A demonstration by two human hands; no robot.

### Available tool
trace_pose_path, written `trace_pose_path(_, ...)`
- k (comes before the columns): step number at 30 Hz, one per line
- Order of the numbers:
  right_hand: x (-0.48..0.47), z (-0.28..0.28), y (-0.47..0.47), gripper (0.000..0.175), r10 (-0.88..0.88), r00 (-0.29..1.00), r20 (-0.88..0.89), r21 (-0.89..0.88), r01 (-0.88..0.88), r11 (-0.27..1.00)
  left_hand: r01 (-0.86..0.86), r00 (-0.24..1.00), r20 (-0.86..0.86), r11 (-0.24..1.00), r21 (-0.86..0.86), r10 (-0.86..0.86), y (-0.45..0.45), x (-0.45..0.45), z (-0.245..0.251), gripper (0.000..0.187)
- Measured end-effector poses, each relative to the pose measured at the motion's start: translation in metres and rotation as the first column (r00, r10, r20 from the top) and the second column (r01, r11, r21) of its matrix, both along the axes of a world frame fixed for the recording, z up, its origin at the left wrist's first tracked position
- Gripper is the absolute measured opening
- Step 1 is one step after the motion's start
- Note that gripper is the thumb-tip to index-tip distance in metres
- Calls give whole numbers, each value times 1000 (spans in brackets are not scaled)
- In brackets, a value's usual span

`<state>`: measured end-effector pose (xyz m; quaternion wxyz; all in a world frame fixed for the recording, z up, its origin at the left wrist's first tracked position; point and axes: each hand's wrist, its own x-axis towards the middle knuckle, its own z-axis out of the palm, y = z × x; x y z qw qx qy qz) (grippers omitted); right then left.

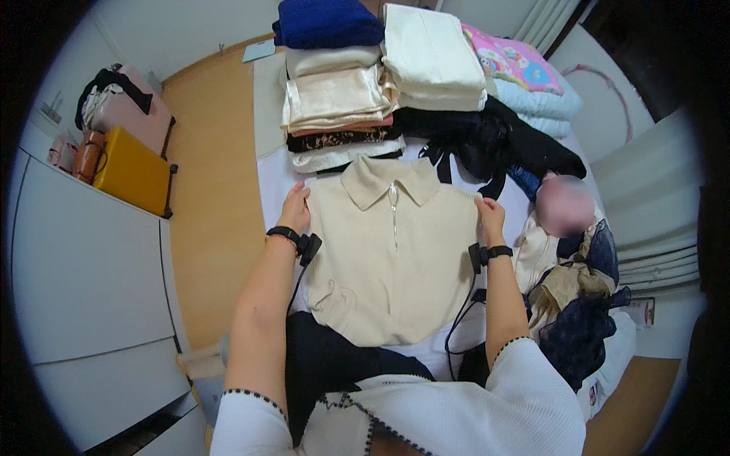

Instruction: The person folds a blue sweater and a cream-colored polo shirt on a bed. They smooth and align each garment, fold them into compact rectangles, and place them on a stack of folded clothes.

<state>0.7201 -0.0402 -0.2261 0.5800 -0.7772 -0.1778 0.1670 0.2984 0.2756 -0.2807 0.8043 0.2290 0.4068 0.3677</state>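
Spread out before me is a cream sleeveless knit top (365, 256) with a folded-down collar and a short front zipper (393, 211). Its collar points away from me, and its hem lies near my lap with a small crumple at the lower left. My left hand (295, 208) pinches the top's left side edge near the shoulder. At the opposite shoulder edge, my right hand (490, 218) grips the fabric the same way. Each wrist wears a black strap with a small cabled device.
Stacked folded clothes (336, 97) and white folded garments (436, 57) stand beyond the top. Black garments (490, 137) and a loose clothing heap (570, 290) lie to the right. Light-blue bedding (533, 102) is at the far right. A yellow suitcase (134, 171) stands left, past the wooden floor (214, 199).
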Motion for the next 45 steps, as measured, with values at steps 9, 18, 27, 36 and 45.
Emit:
trace_pose_path(9, -30, 10, -64, 60, 116, 962, -248, -83, -141, 987, 692, 496, -758, 720, 50, -424, -30, -75, 56, 74)
trace_pose_path(18, -128, 40, -172, 38, 404, 720, -564, -233, -608, 759, 665, 449, -716, 735, -132, -535, -199, -134, 42, 89)
trace_pose_path(27, -178, 38, -195, 37, 388, 481, -786, 63, -562, 825, 941, 206, -966, 302, 151, -158, -244, -141, 47, 61)
trace_pose_path(36, -202, 38, -191, 51, 563, 794, -229, 92, -558, 825, 651, 663, -700, 667, 363, -267, -258, -165, 85, 28)
trace_pose_path(45, -197, 64, -180, 49, 549, 802, -235, -210, -593, 777, 642, 682, -633, 714, 277, -368, -259, -193, 93, 25)
